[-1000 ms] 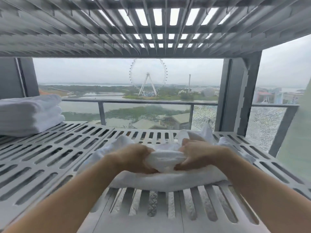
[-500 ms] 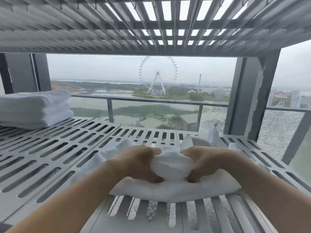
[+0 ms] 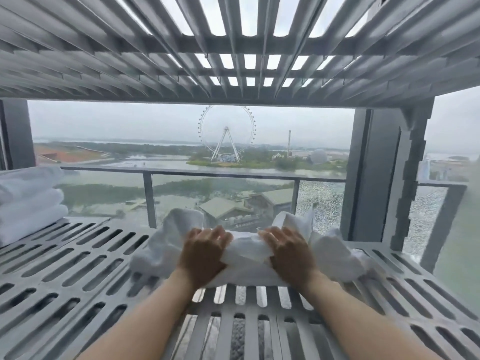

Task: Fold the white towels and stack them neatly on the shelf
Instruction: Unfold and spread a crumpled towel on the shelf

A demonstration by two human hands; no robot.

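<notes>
A crumpled white towel (image 3: pixel 246 271) lies on the slotted grey shelf (image 3: pixel 78 268), with loose ends sticking up at its left and right. My left hand (image 3: pixel 204 254) and my right hand (image 3: pixel 287 252) lie side by side on top of its bunched middle. Their fingers are spread and point away from me, pressing on the cloth. A stack of folded white towels (image 3: pixel 28 203) sits at the shelf's far left, well away from both hands.
Another slotted shelf (image 3: pixel 233 61) hangs close overhead. A thick grey post (image 3: pixel 374 178) stands at the back right. Behind the shelf is a window with a glass railing (image 3: pixel 223 175). Bare slotted shelf lies between the stack and the loose towel.
Both hands let go of the bunched towel they were clutching, moved a little apart and further in, and now lie spread on top. The view tilted up.
</notes>
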